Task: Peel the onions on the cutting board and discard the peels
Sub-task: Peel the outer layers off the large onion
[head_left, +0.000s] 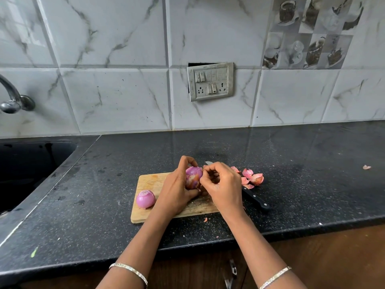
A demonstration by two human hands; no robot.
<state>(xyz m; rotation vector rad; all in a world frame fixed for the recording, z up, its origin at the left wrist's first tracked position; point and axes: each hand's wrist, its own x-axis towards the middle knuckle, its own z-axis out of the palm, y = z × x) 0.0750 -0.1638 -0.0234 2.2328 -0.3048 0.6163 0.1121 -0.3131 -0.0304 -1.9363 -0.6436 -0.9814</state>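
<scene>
Purple onions, tan cutting board, speckled black counter.

Home kitchen. Black speckled stone countertop ran along a wall of marble-look tiles, with a dark sink set in at left under a chrome tap. A switch-and-socket plate sat in the tiles; a decorative tile panel with teacups was upper right. Wooden cabinet fronts were below.
</scene>
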